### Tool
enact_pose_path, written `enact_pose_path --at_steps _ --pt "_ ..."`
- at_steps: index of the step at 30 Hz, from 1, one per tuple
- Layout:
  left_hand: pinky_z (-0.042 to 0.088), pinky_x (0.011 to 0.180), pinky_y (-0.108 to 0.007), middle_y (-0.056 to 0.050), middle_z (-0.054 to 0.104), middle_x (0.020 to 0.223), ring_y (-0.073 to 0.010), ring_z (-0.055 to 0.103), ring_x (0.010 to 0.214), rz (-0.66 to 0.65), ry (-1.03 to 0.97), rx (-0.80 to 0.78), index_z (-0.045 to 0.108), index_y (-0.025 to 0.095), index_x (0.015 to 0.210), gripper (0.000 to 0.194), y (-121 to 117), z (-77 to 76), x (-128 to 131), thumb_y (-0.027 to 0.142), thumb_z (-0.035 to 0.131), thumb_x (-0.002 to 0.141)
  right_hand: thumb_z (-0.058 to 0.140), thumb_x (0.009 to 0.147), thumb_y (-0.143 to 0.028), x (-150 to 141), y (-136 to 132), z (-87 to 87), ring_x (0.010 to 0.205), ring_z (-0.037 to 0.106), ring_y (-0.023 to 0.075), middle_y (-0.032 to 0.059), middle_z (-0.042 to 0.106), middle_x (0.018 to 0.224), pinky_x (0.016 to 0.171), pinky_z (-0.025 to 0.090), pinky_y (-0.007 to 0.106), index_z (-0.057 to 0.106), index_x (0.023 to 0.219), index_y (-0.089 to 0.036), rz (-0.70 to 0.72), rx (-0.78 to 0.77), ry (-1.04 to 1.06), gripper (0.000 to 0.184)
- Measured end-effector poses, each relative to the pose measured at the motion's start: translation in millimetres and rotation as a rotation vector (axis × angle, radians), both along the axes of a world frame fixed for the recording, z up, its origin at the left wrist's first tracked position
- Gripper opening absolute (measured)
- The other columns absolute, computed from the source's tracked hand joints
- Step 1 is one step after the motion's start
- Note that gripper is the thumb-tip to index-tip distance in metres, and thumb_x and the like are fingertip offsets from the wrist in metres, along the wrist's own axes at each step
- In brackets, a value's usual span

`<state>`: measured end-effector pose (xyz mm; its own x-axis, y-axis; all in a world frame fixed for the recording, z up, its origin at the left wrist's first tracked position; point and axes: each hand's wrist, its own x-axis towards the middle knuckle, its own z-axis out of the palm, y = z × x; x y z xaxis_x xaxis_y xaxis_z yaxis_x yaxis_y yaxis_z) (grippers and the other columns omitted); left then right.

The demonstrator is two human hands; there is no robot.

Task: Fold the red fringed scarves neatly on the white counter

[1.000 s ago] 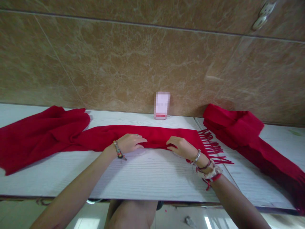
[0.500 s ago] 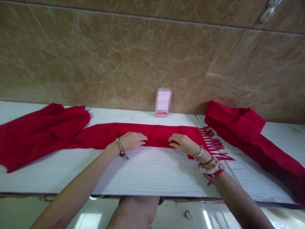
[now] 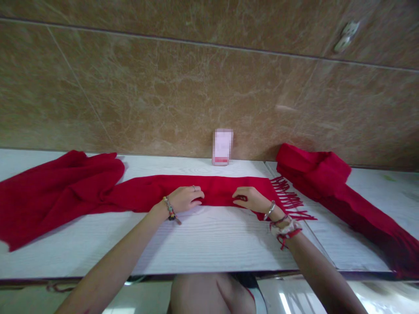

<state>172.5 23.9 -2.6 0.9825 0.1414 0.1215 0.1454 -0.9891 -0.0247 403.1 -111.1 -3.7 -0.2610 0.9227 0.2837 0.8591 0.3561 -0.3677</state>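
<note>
A red fringed scarf point(image 3: 218, 191) lies lengthwise on the white wood-grain tabletop, its middle a long narrow strip. Its left part spreads into a loose, wrinkled heap, and the fringe point(image 3: 290, 198) fans out at the right end. My left hand point(image 3: 183, 199), with a ring and a beaded bracelet, has its fingers closed on the strip's near edge. Further right along that edge, my right hand point(image 3: 254, 200), wearing several bracelets, grips the fabric between thumb and curled fingers. A near corner of cloth shows under the right wrist.
Another red scarf point(image 3: 330, 187) lies folded over at the right, running to the table's front edge. A pixelated pink-and-white box point(image 3: 222, 147) stands against the brown marble-patterned wall point(image 3: 157, 96). A socket point(image 3: 347, 37) is on the wall. My legs are below the table edge.
The view has tilted slightly, so the table sits lower in the picture. Both hands stay at the scarf's near edge with little movement. My legs have shifted to the right.
</note>
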Motion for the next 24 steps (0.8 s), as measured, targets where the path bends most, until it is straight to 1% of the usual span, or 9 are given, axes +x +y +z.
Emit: enact_pose_path --at_steps 4,8,15,20,24 --pt "0.041 0.063 -0.02 0.0 0.06 0.083 -0.0122 0.056 0.074 -0.013 0.0 0.019 0.059 0.019 0.088 0.013 -1.2 -0.6 0.3 0.025 0.049 0.081 0.054 0.074 -0.014 -0.9 1.2 -3.1 0.065 0.057 0.0124 0.0036 0.063 0.071 0.062 0.044 0.022 0.062 0.074 -0.016 0.013 -0.002 -0.018 0.008" --pt "0.041 0.061 -0.022 -0.002 0.06 0.084 -0.0136 0.057 0.074 0.02 0.013 0.038 0.06 0.018 0.089 0.016 -2.2 -0.7 0.6 0.026 0.048 0.082 0.053 0.074 -0.014 -3.7 1.0 -4.1 0.066 0.058 0.0123 0.0035 0.064 0.074 0.062 0.045 0.022 0.062 0.075 -0.017 0.006 -0.014 -0.024 0.01" --pt "0.041 0.064 -0.021 -0.003 0.061 0.088 -0.0135 0.056 0.077 0.046 0.003 0.019 0.061 0.018 0.091 0.018 -0.7 -4.3 1.8 0.026 0.047 0.083 0.05 0.075 -0.012 -6.4 -0.7 -6.6 0.069 0.059 0.0138 0.0054 0.065 0.078 0.065 0.046 0.024 0.062 0.079 -0.015 0.015 -0.026 -0.089 0.013" --pt "0.041 0.063 -0.021 -0.003 0.061 0.089 -0.0138 0.056 0.078 0.05 0.009 0.007 0.061 0.018 0.091 0.019 -0.3 -4.2 1.1 0.025 0.045 0.083 0.051 0.075 -0.014 -5.0 -0.7 -7.2 0.069 0.059 0.0144 0.0058 0.065 0.077 0.065 0.046 0.025 0.062 0.079 -0.015 0.008 0.019 -0.072 0.012" --pt "0.039 0.062 -0.02 -0.003 0.061 0.088 -0.0133 0.055 0.077 0.045 -0.016 -0.026 0.061 0.018 0.088 0.018 0.0 -1.2 -0.4 0.025 0.046 0.082 0.051 0.074 -0.015 -4.9 -2.9 -2.4 0.067 0.057 0.0139 0.005 0.064 0.074 0.063 0.045 0.025 0.062 0.078 -0.016 -0.024 0.084 -0.022 0.012"
